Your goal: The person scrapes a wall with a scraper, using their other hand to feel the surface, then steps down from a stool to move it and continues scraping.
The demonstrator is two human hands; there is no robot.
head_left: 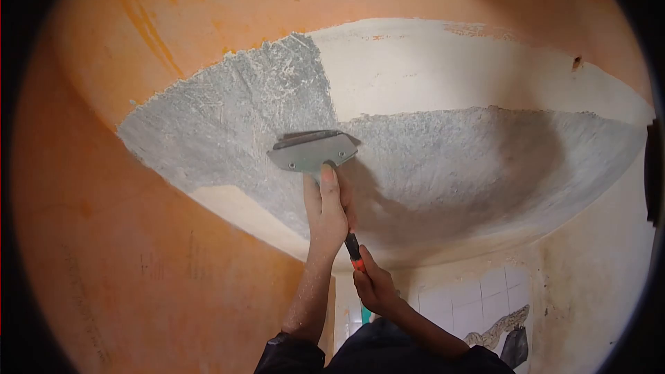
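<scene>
A wide-bladed scraper lies with its blade edge against the grey, scratched patch of the surface overhead. My left hand is closed round the scraper's neck just below the head, with the thumb stretched up onto it. Lower down, the black and red end of the handle comes out, and my right hand is wrapped round it. Whitish dust speckles my left forearm. Around the blade, the grey bared area spreads to both sides, with fine pale scratches at the upper left.
A white coated strip borders the grey area at the upper right. Orange painted wall rises at the left. A small hole shows at the upper right. White tiles with a broken edge are below right.
</scene>
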